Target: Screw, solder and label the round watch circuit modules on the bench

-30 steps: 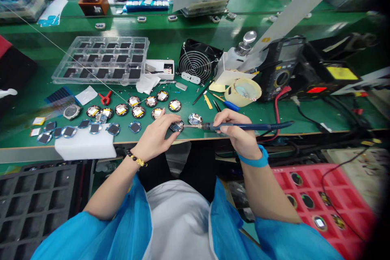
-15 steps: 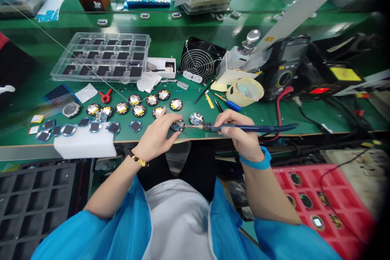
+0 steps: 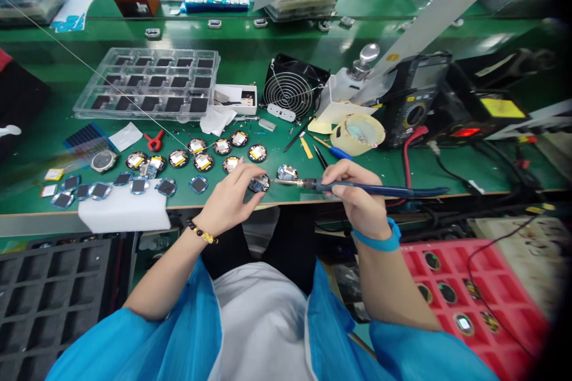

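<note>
Between thumb and fingers, my left hand [image 3: 232,193] grips a small round circuit board assembly [image 3: 260,183] at the front edge of the bench. My right hand [image 3: 357,193] is closed round the dark blue handle of a soldering iron [image 3: 379,189]. Its metal tip points left and ends just right of the held assembly, a small gap apart. Behind the tip lies a blue circuit board [image 3: 287,172]. Several round assemblies with white and yellow parts, such as this one [image 3: 257,153], lie beyond my left hand. Small blue boards [image 3: 198,184] are spread to the left.
A clear compartment tray [image 3: 147,83], a fan [image 3: 288,89], a tape roll [image 3: 357,134] and a multimeter [image 3: 417,101] stand farther back. Red pliers [image 3: 154,141] lie at left. A red tray [image 3: 487,292] sits low right, a black tray [image 3: 49,303] low left. Co-workers' arms show across the bench.
My right hand has drawn the soldering iron slightly to the right, so its tip has come away from the assembly. My left hand has stayed nearly still.
</note>
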Available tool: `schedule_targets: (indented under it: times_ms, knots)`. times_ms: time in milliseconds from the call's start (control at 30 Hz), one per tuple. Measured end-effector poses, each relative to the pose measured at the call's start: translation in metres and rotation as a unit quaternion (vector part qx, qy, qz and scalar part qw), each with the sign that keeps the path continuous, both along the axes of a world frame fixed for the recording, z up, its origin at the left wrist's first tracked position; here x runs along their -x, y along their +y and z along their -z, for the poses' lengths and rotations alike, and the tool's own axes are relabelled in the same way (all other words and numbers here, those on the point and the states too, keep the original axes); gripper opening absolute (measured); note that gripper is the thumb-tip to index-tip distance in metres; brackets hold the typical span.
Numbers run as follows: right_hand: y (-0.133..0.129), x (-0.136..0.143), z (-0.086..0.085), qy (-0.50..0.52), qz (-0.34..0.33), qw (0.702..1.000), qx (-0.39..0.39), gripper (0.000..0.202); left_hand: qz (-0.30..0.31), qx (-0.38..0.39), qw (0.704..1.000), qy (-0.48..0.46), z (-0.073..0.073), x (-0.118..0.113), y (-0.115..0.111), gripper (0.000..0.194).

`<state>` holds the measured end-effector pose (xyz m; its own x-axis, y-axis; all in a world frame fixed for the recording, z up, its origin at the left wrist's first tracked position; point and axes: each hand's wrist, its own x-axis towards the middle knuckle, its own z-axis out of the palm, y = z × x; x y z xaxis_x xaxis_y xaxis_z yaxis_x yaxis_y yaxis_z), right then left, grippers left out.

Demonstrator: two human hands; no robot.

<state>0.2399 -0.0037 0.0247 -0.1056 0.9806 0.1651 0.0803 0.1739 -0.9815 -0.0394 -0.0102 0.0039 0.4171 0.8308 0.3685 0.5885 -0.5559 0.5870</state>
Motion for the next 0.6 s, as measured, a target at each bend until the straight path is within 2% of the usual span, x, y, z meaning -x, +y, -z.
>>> schedule_targets:
  times_ms: [133, 200, 300, 367, 467, 533, 600]
  knots:
    - [-0.002, 0.000, -0.001, -0.001, 0.049, 0.999, -0.021, 0.011, 0.012, -0.004, 1.000, -0.003, 0.001, -0.001, 0.001, 0.038]
    - [-0.002, -0.003, 0.001, 0.014, 0.131, 0.989, -0.069, 0.011, 0.017, -0.011, 1.000, -0.006, 0.001, -0.002, 0.001, 0.040]
    - [0.001, -0.014, 0.010, 0.009, 0.304, 0.939, -0.160, 0.013, 0.007, -0.035, 0.999, -0.024, 0.000, -0.002, -0.002, 0.045]
    - [0.003, -0.023, 0.018, -0.045, 0.364, 0.918, -0.151, 0.019, -0.024, -0.073, 0.996, -0.043, 0.001, -0.001, -0.004, 0.043]
    - [0.001, -0.034, 0.028, -0.094, 0.361, 0.924, -0.085, 0.026, -0.105, -0.122, 0.986, -0.052, 0.004, -0.004, -0.007, 0.035]
    - [-0.002, -0.035, 0.030, -0.076, 0.361, 0.925, -0.090, 0.025, -0.163, -0.135, 0.977, -0.027, 0.008, -0.009, -0.008, 0.035]
    - [-0.007, -0.031, 0.029, -0.054, 0.364, 0.923, -0.111, 0.023, -0.205, -0.143, 0.968, 0.023, 0.011, -0.015, -0.007, 0.042]
